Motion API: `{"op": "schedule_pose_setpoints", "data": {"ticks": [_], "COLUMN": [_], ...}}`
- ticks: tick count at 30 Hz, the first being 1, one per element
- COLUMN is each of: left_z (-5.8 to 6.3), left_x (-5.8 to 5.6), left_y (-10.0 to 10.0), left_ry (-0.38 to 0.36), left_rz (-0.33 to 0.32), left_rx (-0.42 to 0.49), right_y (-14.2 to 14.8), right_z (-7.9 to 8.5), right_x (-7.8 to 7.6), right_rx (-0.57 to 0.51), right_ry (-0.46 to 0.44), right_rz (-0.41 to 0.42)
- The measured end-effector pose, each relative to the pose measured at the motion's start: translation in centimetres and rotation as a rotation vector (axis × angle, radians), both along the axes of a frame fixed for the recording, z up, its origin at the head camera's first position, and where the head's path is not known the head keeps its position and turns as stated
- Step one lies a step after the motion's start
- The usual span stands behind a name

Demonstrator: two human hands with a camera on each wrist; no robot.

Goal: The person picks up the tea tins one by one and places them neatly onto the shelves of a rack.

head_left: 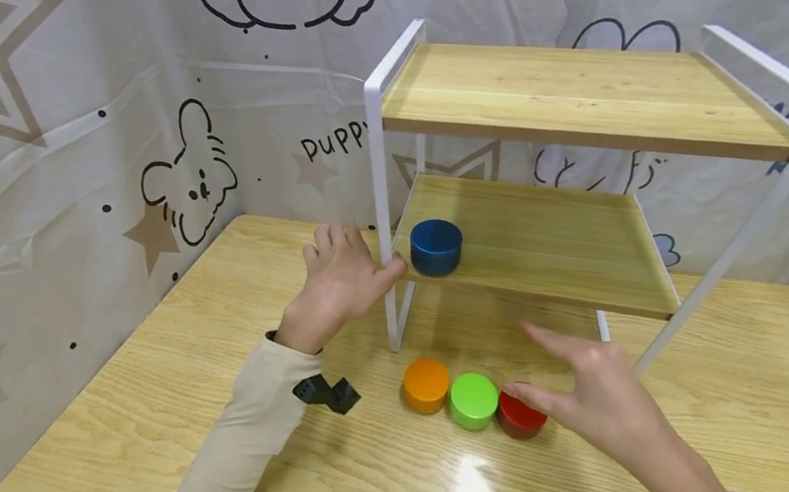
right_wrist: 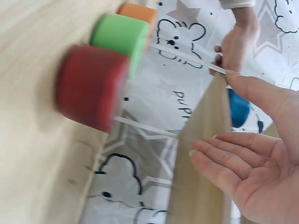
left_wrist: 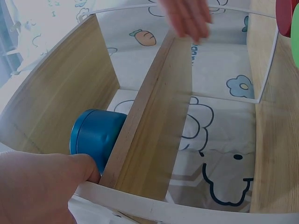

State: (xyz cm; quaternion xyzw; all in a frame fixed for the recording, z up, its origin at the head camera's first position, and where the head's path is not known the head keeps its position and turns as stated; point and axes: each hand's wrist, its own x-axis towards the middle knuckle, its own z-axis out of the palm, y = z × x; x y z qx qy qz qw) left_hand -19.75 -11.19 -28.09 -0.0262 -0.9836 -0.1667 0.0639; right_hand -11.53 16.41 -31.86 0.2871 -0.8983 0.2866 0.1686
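Red tin (head_left: 521, 421): on the bench (head_left: 151, 414), below the outstretched fingers of your right hand (head_left: 604, 393). Blue tin (head_left: 435, 252): beside your left hand (head_left: 340, 276), thumb hooked round the rack post (head_left: 381, 177).

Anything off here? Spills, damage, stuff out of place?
No spill or damage visible. Only mild oddity: the blue cylinder stands alone near the lower shelf's front-left corner, while the orange cylinder, green cylinder and red cylinder sit in a row on the table.
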Motion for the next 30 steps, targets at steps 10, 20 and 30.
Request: {"op": "schedule_pose_setpoints", "data": {"ticks": [10, 20, 30], "left_z": [-0.2, 0.0, 0.0], "left_x": [0.0, -0.1, -0.1], "left_y": [-0.1, -0.1, -0.1], "left_ry": [-0.008, 0.023, 0.010], "left_rz": [-0.001, 0.002, 0.003], "left_rx": [0.008, 0.007, 0.020], "right_y": [-0.1, 0.0, -0.3], "right_z": [-3.0, -4.2, -5.0], "right_x": [-0.6, -1.0, -0.7], "right_rx": [0.128, 0.196, 0.184], "right_ry": [-0.236, -0.247, -0.313], "right_rz": [-0.061, -0.081, -0.068]}}
